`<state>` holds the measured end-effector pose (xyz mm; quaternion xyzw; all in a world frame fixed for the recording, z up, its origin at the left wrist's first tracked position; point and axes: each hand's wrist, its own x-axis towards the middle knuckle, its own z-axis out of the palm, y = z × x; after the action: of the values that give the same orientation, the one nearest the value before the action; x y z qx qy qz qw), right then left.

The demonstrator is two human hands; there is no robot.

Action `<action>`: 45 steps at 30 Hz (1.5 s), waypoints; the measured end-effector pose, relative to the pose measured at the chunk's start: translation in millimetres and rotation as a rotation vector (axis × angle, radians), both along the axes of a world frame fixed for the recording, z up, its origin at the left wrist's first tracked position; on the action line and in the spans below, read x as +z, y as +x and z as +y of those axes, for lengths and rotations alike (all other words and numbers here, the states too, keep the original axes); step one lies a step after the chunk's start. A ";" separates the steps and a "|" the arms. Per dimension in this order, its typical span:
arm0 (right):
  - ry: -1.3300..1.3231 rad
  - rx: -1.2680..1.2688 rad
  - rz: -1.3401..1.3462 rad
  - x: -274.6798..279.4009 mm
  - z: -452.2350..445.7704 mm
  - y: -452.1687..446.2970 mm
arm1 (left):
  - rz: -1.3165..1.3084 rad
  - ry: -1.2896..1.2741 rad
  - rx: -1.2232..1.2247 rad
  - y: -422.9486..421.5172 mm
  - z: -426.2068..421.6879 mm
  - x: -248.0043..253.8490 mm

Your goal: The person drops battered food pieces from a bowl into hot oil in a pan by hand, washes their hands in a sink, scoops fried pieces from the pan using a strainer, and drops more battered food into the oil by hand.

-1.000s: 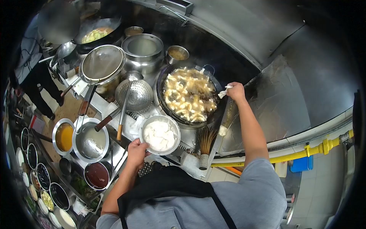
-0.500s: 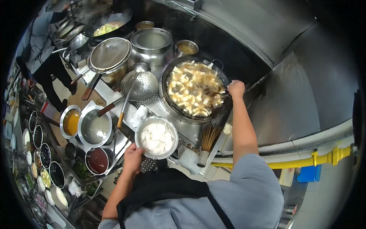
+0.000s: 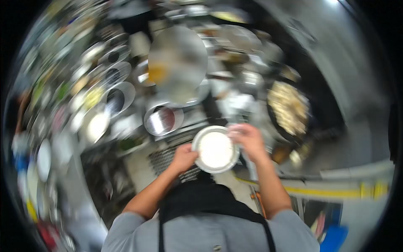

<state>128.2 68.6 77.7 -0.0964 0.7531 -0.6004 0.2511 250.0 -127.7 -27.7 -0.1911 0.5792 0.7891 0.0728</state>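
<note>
The frame is smeared by motion. A round metal bowl (image 3: 216, 150) with white contents is held in front of the black apron. My left hand (image 3: 185, 158) grips its left rim. At the bowl's upper right rim is my right hand (image 3: 247, 138), its fingers blurred, so whether they hold anything is unclear. Farther right, the wok (image 3: 289, 110) is full of pale golden pieces.
A bowl of dark red sauce (image 3: 163, 120) stands left of the bowl, with several blurred containers beyond it. A yellow pipe (image 3: 327, 192) runs along the right. Part of another person (image 3: 131, 14) shows at the top.
The view has swung left, so the wok now appears farther right. My right hand has left the wok's edge and come to the bowl, which my left hand still holds.
</note>
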 end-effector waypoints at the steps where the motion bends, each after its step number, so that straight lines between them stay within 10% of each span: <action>1: -0.075 0.039 -0.004 -1.5 -18.3 12.9 | 0.025 -0.075 0.059 33.8 -25.8 -9.8; 10: -0.451 0.200 -0.565 -33.9 -117.8 80.1 | -0.230 -0.043 1.169 371.4 -153.7 -32.7; 19: -0.586 0.188 -0.671 -27.4 -38.0 103.4 | -0.056 0.024 1.854 480.7 -257.0 -97.7; 26: -0.726 -0.211 -0.603 -59.6 239.7 172.7 | -0.146 0.081 1.310 374.1 -178.7 -132.0; 30: -0.851 -0.542 -0.510 -73.7 412.9 256.0 | -0.373 -0.172 0.576 225.9 63.0 -126.4; 39: -1.089 -1.165 -0.016 -58.4 663.3 408.0 | -0.275 0.183 -1.181 87.6 574.7 -13.3; 45: -1.051 -1.585 0.123 -70.5 737.3 469.9 | 0.013 0.345 -1.440 43.7 850.2 -1.6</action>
<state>598.1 805.9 7.2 0.3103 0.2448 -0.8516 -0.3444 293.7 722.5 -29.3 0.2547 0.4294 0.6270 0.5980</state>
